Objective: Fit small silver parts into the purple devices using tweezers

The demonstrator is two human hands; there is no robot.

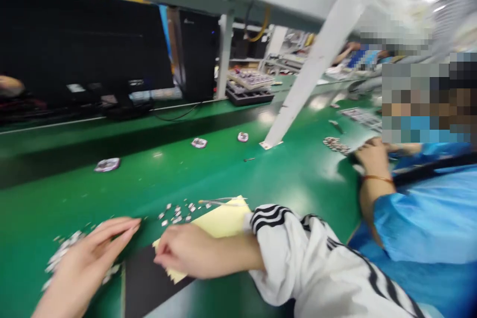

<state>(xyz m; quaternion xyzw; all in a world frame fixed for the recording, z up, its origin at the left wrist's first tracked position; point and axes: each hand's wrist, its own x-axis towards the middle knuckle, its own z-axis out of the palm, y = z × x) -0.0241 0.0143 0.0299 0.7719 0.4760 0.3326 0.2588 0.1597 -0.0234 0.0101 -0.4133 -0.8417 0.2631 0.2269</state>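
Note:
My left hand [91,258] is at the lower left beside a pile of small pale pieces [63,254]. Its thumb and fingertips are pressed together, and anything between them is too small to make out. My right hand [186,252], below a white striped sleeve, has curled fingers over the corner of a yellow sheet [223,218] and a black sheet [152,283]. What it holds, if anything, is hidden. Several small pale squares [178,216] lie just beyond it. Thin tweezers [223,202] rest on the yellow sheet's far edge.
Round parts [107,164] lie farther back on the green table [208,174]. A slanted white post [309,64] stands on it. Behind are a black monitor [85,44] and stacked trays [249,87]. A person in blue [428,208] works at the right.

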